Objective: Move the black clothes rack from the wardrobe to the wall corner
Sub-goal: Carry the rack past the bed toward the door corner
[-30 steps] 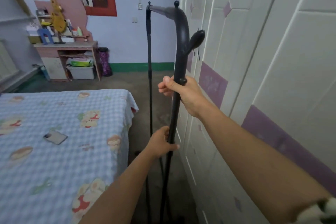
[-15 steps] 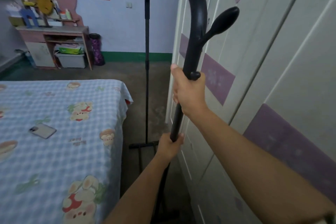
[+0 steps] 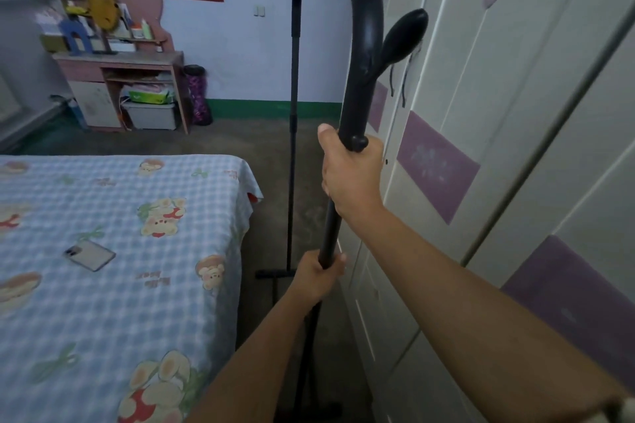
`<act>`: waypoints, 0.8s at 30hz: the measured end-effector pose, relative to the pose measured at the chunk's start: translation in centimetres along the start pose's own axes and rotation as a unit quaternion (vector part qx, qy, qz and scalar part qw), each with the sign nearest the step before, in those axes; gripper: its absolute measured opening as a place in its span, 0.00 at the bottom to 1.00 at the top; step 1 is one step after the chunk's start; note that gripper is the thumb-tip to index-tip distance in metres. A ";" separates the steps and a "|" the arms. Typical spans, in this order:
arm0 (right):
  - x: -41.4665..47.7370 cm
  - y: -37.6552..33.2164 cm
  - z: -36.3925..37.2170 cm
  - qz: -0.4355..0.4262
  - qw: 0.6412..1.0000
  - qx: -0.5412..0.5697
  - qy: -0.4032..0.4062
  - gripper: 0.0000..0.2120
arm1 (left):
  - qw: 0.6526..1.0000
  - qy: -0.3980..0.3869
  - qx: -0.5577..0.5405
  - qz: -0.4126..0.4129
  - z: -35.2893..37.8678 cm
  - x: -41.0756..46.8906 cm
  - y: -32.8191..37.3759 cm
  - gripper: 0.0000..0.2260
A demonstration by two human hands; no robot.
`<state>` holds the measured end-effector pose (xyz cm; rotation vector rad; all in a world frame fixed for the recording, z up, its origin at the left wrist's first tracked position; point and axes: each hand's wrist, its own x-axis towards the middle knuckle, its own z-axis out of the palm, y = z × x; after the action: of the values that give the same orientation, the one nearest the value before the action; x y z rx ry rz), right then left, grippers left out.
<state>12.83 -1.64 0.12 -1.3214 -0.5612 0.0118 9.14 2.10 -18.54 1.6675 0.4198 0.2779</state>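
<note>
The black clothes rack stands in the narrow aisle beside the white wardrobe. Its near post curves over at the top into a grey crossbar that runs to the far post. A black paddle-shaped hook sticks out to the right of the near post. My right hand is wrapped around the near post just under a small knob. My left hand grips the same post lower down. The far foot bar rests on the floor; the near foot is mostly hidden behind my arms.
A bed with a blue checked sheet fills the left, with a phone lying on it. A pink desk with a storage bin stands at the far wall. Dark floor runs between bed and wardrobe to the blue far wall.
The rack's top has come closer and higher in view, and its far foot bar now shows on the floor. Both hands have kept their grip on the near post.
</note>
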 end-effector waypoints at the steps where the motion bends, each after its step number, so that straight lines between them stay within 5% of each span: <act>1: 0.9 0.5 0.2 -0.001 1.000 0.001 -0.002 0.16 | 1.000 -0.003 -0.001 0.001 -0.3 0.9 0.1 0.14; 24: 21.6 10.3 6.2 -0.027 0.998 0.035 -0.038 0.16 | 1.000 0.012 -0.003 0.012 -6.1 23.5 1.0 0.15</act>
<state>32.27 13.71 -0.24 -1.2402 -0.6562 0.0372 27.97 17.49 -18.08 1.6650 0.4176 0.3171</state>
